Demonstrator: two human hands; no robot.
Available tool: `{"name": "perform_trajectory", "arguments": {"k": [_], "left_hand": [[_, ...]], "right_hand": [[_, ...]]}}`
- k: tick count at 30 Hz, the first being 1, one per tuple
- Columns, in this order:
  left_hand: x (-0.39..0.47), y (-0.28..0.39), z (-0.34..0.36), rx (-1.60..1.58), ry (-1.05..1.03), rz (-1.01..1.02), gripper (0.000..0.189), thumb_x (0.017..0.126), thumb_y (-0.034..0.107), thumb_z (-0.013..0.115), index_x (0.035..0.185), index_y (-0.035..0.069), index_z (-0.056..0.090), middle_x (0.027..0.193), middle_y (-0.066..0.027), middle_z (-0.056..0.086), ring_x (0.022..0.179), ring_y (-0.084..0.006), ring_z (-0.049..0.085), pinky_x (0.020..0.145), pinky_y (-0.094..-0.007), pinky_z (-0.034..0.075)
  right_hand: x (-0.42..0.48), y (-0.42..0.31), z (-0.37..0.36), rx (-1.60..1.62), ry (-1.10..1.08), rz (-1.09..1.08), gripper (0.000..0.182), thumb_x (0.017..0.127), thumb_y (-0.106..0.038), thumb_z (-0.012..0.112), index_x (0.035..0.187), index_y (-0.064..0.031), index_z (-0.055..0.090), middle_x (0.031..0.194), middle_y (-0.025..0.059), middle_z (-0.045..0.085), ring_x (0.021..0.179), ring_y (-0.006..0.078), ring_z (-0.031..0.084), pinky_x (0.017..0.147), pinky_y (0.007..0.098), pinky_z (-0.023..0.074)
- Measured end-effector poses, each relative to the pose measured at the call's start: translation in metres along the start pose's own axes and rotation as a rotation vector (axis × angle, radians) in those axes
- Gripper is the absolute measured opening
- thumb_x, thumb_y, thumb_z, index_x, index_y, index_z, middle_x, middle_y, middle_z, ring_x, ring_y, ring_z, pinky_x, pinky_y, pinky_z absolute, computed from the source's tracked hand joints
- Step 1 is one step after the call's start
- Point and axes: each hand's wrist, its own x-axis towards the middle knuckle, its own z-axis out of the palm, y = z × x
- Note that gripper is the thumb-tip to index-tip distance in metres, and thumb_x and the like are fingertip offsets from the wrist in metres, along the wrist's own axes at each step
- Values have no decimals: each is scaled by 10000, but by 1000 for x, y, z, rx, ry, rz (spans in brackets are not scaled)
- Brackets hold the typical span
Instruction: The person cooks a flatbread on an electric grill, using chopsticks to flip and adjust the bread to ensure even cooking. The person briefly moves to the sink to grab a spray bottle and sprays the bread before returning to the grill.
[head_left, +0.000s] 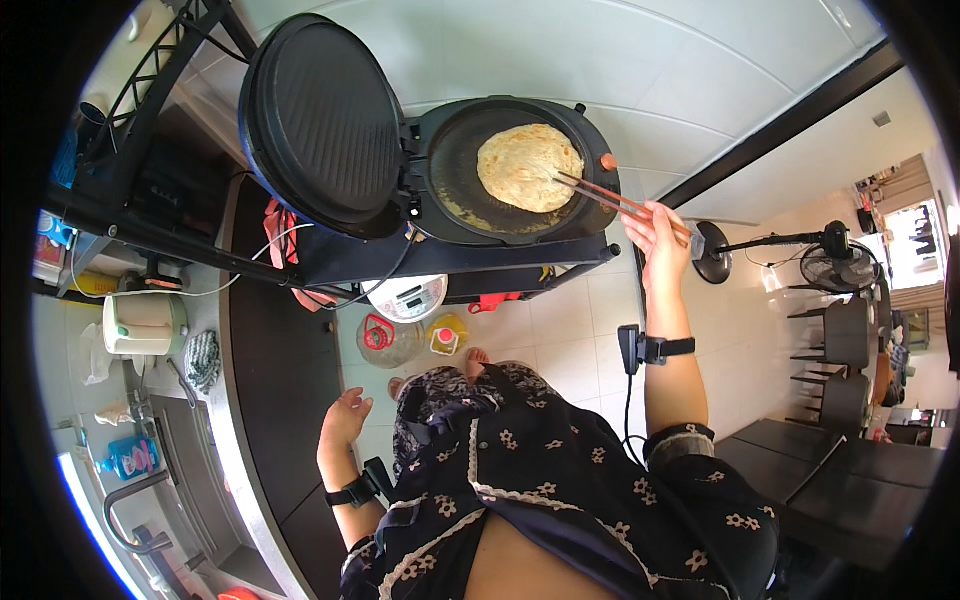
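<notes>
A round, lightly browned flatbread (525, 166) lies on the lower plate of an electric griddle (457, 191), toward the plate's right side. My right hand (660, 236) grips a pair of wooden chopsticks (626, 202), whose dark tips touch the bread near its right edge. The griddle's ribbed lid (326, 124) is swung up to the left on its hinge. Oily residue shows along the plate's front rim. My left hand (346, 418) hangs low by my side, holding nothing, its fingers loosely curled with the thumb apart.
The griddle sits on a black metal rack (487, 262), with a white rice cooker (409, 298) below. A large clear bottle (390, 343) and a yellow oil jug (448, 334) stand on the floor. Leftward are a kettle (142, 324) and a sink (202, 472); a fan (838, 264) stands right.
</notes>
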Motion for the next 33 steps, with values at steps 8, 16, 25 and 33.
{"name": "perform_trajectory", "arguments": {"k": [8,16,25,33], "left_hand": [[8,-1,1,2,-7,35,469,808,326,607,1193,68,538,1066,-189,613,992,-321,592,845,-383,464],[16,20,-7,23,-16,73,471,805,327,605,1193,68,537,1075,-190,610,999,-323,588,854,-384,459],[10,28,-11,42,-30,55,476,802,334,608,1192,68,540,1086,-196,604,1011,-315,586,856,-379,460],[9,24,-8,48,-38,25,490,804,331,609,1212,73,528,1109,-197,595,1034,-309,578,870,-370,454]], "right_hand": [[-23,-13,0,-88,30,-18,278,918,-213,499,1018,42,546,901,156,617,807,262,660,669,310,539],[-30,10,-3,31,88,36,255,913,-205,504,1022,24,528,917,176,640,805,266,663,691,326,532],[-35,16,4,73,67,40,240,912,-193,498,1020,20,529,906,170,643,794,258,665,687,318,537],[-35,5,-2,-14,80,9,241,913,-187,493,1017,28,526,905,173,642,788,261,666,676,318,535]]}}
